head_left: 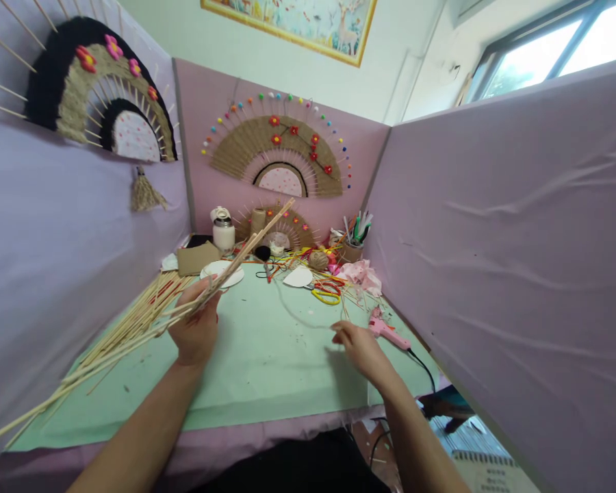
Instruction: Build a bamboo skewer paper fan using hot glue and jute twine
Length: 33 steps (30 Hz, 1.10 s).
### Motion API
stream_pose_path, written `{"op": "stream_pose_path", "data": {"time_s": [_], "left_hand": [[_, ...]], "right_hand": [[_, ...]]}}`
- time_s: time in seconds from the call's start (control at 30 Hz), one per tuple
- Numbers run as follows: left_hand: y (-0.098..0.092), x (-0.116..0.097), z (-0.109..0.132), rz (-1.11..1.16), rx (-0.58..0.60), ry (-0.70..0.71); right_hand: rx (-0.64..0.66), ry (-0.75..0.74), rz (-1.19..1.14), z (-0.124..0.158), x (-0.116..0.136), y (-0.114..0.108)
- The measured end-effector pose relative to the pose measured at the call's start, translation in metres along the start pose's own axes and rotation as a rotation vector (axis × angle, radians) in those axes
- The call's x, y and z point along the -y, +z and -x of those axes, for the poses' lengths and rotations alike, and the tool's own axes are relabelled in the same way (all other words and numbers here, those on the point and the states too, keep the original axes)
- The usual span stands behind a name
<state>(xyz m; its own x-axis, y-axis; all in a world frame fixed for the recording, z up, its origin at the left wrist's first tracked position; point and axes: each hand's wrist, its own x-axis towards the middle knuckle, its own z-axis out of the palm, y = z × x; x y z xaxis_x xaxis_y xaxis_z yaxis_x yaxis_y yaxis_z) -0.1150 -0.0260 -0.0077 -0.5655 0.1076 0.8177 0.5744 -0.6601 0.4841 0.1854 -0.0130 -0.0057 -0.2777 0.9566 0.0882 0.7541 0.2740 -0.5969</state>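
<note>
My left hand [196, 333] is closed around a bundle of thin wooden sticks [246, 257], raised above the table and slanting up to the right. Some sticks reach far down to the lower left, past my wrist. On the right, the fingertips of my right hand [358, 347] pinch one end of a thin pale cord [300, 318]. This cord curves back over the green tablecloth toward the clutter at the rear. More loose sticks [128, 315] lie on the table beyond my left hand. A pink glue gun [387, 332] rests just right of my right hand.
Yellow-handled scissors [327, 296], a white cut piece [298, 276] and a twine ball [319, 259] lie toward the back. A white jar [224, 235], a cardboard piece [199, 259] and a pen holder [352, 253] stand behind. Fabric-covered panels [493, 226] enclose the table, with decorated fans [282, 144] hung on them.
</note>
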Motion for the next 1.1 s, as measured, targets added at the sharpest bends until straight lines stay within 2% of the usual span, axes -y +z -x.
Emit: {"op": "stream_pose_path", "data": {"time_s": [0.03,0.1,0.13,0.17,0.2,0.27,0.37,0.5,0.6,0.67,0.77,0.87,0.97,1.1], "left_hand": [[0.000,0.001,0.000,0.004,0.004,0.007],[0.000,0.003,0.001,0.007,0.014,0.014],[0.000,0.003,0.002,0.010,0.021,0.016],[0.000,0.002,0.002,0.014,0.033,0.016],[0.000,0.001,0.001,0.019,0.046,0.018],[0.000,-0.002,0.000,0.022,0.079,0.023],[0.000,-0.007,-0.002,0.013,0.131,0.045],[0.000,-0.007,-0.001,0.047,0.157,0.073],[-0.001,-0.004,0.000,0.042,0.174,0.074],[0.000,-0.002,0.001,0.034,0.182,0.070],[0.000,0.001,0.002,0.071,0.192,0.084],[0.001,0.004,0.003,0.095,0.205,0.090],[0.002,0.007,0.004,0.123,0.207,0.084],[0.005,0.005,0.006,0.105,0.191,0.073]], "right_hand": [[0.112,-0.073,-0.178,0.011,0.011,0.000],[0.427,-0.208,-0.512,0.033,0.034,-0.001],[0.594,-0.271,-0.609,0.042,0.045,-0.001],[0.683,-0.320,-0.653,0.048,0.054,0.000],[0.686,-0.347,-0.657,0.052,0.061,0.002],[0.557,-0.371,-0.579,0.053,0.070,0.010],[0.352,-0.393,-0.378,0.044,0.068,0.025],[0.331,-0.489,-0.126,0.039,0.053,0.032],[0.353,-0.531,-0.093,0.044,0.038,0.018],[0.333,-0.506,-0.108,0.046,0.025,0.004],[0.193,-0.331,-0.031,0.043,0.000,-0.016],[0.040,-0.079,0.236,0.035,-0.027,-0.026],[0.015,0.041,0.413,0.034,-0.043,-0.027],[0.043,0.209,0.476,0.045,-0.041,-0.025]]}}
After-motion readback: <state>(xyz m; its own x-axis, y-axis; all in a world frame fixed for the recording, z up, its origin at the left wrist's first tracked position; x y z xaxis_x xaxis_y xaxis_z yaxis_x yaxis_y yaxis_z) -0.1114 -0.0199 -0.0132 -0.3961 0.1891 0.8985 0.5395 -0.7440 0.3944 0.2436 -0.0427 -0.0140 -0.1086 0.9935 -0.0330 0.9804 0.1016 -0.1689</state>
